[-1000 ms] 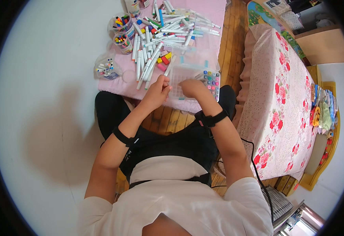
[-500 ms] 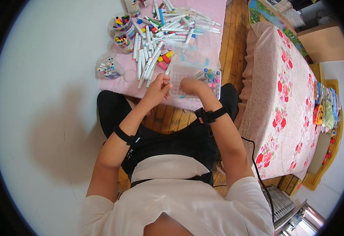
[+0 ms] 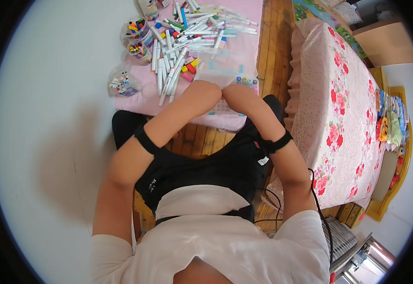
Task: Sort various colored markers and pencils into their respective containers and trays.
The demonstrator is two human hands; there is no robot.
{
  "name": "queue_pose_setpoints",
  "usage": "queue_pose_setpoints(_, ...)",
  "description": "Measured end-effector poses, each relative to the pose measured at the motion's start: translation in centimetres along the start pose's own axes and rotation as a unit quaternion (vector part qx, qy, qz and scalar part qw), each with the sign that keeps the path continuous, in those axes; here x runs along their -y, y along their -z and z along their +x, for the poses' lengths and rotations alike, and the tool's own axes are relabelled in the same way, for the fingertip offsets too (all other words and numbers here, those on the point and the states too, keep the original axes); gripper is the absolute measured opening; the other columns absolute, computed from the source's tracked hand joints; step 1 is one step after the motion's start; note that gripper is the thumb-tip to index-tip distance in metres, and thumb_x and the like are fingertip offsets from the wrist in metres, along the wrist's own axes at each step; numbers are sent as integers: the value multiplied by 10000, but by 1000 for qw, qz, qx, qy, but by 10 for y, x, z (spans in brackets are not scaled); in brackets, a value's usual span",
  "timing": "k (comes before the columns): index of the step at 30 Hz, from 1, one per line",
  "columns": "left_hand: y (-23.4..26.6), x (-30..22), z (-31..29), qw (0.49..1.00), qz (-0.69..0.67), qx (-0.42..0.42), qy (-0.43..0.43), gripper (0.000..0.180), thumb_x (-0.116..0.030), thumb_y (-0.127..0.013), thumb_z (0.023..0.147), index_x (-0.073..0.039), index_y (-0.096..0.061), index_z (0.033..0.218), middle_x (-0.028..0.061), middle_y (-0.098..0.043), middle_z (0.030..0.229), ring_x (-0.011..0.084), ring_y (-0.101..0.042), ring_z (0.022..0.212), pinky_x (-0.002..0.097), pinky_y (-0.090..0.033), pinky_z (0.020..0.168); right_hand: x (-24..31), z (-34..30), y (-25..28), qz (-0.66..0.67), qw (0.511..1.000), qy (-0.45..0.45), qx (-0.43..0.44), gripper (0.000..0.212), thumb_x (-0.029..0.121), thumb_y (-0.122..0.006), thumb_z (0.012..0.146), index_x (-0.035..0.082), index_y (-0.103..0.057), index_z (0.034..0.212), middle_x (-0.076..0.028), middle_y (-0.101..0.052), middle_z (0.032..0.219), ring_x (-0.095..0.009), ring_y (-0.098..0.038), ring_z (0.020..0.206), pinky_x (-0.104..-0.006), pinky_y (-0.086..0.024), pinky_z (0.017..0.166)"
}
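A: Biggest thing in view, one bed under a flowery cover, right-hand side, and left of it one desk dressed in pink cloth!

B: On the desk's near edge, one clear case, lid tipped back on the far side, and both hands right over it!

A: The grip, then! Left hand?

B: Bent sharply at the wrist, knuckles toward us, fingers tucked out of sight. Clenched or grasping something, I cannot tell!

A: Right hand?

B: Just beside the left, practically meeting it above the case, back turned our way. Its fingers are hidden too, so how wide that grip is, or what it holds, I cannot tell either!

A: Counting on: two tubs of coloured sticks at the desk's left edge, and one clear bag of markers nearer us!

B: Two black bands, one on each forearm!

A: Loose markers: a big overlapping heap left of and beyond the case, dozens, too tangled for an exact count! One is solid blue!

B: Small blocks beside the heap: two yellow, one red, one pink!

A: And smallest, marker caps in the case's right end, at least four showing past the right hand!
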State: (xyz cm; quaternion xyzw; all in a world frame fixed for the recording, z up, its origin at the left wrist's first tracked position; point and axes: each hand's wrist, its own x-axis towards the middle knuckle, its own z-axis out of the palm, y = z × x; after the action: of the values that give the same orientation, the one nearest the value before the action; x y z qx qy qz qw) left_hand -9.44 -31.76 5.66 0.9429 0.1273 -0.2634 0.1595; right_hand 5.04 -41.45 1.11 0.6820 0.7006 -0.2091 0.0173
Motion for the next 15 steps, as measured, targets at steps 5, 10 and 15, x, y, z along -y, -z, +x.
queue_pose_setpoints(5, -81, 38, 57, 993, 52, 39, -103, 483, -39, -539, 912, -209, -636, 1354, 44, -577, 1441, 253, -626, 1209, 408, -523, 955, -1, -19, 20, 135, 981, 21, -141, 200, 65, -627, 842, 79, -713, 1022, -150, -703, 1114, -317, -645, 1118, -444, -519, 915)
queue_pose_setpoints(10, -65, 26, 82, 973, 138, 152, -107, 515, -92, -508, 950, -276, -599, 1422, 1, -472, 1564, 204, -598, 1273, 392, -512, 997, -19, -23, -22, 0, 956, -5, -293, 278, 174, -724, 844, 136, -664, 1113, -68, -569, 1364, -278, -490, 1329, -545, -345, 1139)
queue_pose_setpoints(15, -45, 1, 93, 960, 171, 220, 36, 501, -110, -525, 950, -307, -614, 1402, -14, -549, 1496, 205, -612, 1255, 367, -519, 956, -29, -18, -30, 24, 959, 3, -284, 293, 192, -724, 857, 145, -651, 1136, -81, -568, 1369, -289, -493, 1330, -538, -327, 1167)
